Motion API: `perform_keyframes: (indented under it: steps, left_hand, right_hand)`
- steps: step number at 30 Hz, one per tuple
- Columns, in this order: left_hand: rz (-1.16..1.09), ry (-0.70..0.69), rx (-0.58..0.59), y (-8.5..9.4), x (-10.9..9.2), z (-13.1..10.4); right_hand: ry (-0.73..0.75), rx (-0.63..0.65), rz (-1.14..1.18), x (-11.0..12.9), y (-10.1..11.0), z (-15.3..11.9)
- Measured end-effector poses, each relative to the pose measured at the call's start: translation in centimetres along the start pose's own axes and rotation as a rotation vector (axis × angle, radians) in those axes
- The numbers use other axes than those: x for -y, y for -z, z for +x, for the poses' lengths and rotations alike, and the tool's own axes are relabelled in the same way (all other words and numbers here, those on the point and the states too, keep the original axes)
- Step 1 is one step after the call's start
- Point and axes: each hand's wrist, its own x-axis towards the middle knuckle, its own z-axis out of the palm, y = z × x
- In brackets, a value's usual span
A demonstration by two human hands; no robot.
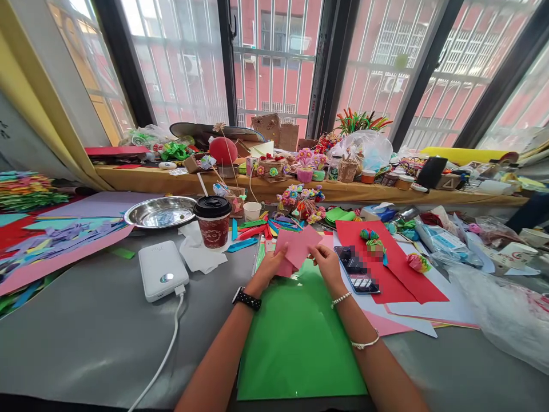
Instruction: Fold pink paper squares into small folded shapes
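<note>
Pink paper squares point(295, 249) are held up between my two hands, above the far end of a green folder point(300, 343). My left hand point(273, 265) is closed on their left side, thumb on top. At the right edge, the fingertips of my right hand point(325, 260) pinch a pink piece that stands at an angle to the others. How many pieces there are I cannot tell. Just right of my right hand lies a phone point(357, 270). Folded strips of blue paper point(243, 245) and red paper point(253, 231) lie beyond my left hand.
A white power bank point(160, 269) with a cable and a lidded paper cup point(213, 223) stand on the left, by a steel plate point(160, 213). Red paper point(412, 280) and a plastic bag point(506, 309) lie on the right. Crafts crowd the windowsill point(171, 182).
</note>
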Motion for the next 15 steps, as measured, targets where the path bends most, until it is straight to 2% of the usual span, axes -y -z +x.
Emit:
perform_keyframes:
  steps: [3,7,12,15]
  left_hand:
    - [0.051,-0.096,-0.104,0.6,0.0,0.1]
    - [0.167,-0.21,-0.242,1.6,0.2,0.3]
    - [0.273,-0.247,-0.382,3.1,0.4,0.4]
    - [0.411,-0.246,-0.494,3.7,0.4,0.5]
  right_hand:
    - [-0.057,-0.083,0.094,-0.3,0.2,0.1]
    - [-0.062,-0.058,0.109,-0.4,0.1,0.1]
    - [-0.051,-0.091,0.117,-0.3,0.1,0.0]
    - [-0.049,-0.096,0.117,-0.3,0.1,0.0]
